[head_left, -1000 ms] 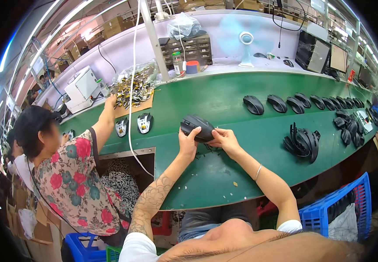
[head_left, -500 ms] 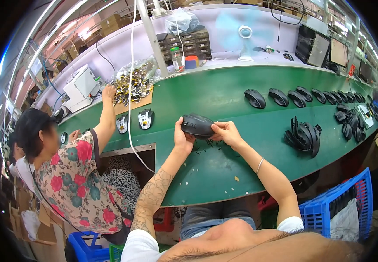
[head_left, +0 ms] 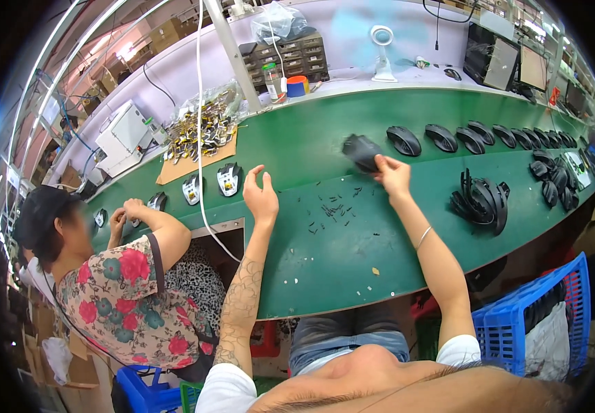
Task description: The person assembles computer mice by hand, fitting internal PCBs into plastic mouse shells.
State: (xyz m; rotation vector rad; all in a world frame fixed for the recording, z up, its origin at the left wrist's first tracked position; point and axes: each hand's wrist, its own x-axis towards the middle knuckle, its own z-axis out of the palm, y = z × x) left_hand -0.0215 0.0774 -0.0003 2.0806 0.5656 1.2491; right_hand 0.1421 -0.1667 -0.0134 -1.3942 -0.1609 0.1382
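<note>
My right hand [head_left: 394,175] grips a black computer mouse [head_left: 361,152], blurred by motion, close to the left end of a row of black mice [head_left: 442,136] on the green bench [head_left: 352,261]. Fingers spread, my left hand [head_left: 262,196] hovers over the bench and holds nothing. It is just right of an opened mouse base [head_left: 228,178] with white insides. Several small dark screws [head_left: 333,208] lie scattered between my two hands.
A co-worker in a flowered shirt [head_left: 122,296] sits at my left, hands at mouse bases [head_left: 156,202]. A pile of black shells [head_left: 480,201] lies right. A white cable [head_left: 200,158] hangs down. Parts drawers [head_left: 290,51], a fan [head_left: 381,41] and a blue crate [head_left: 517,330] are nearby.
My right hand has carried the mouse away to the right toward the row. My left hand let go of it and moved left, open. The co-worker's arm has drawn back from the far parts.
</note>
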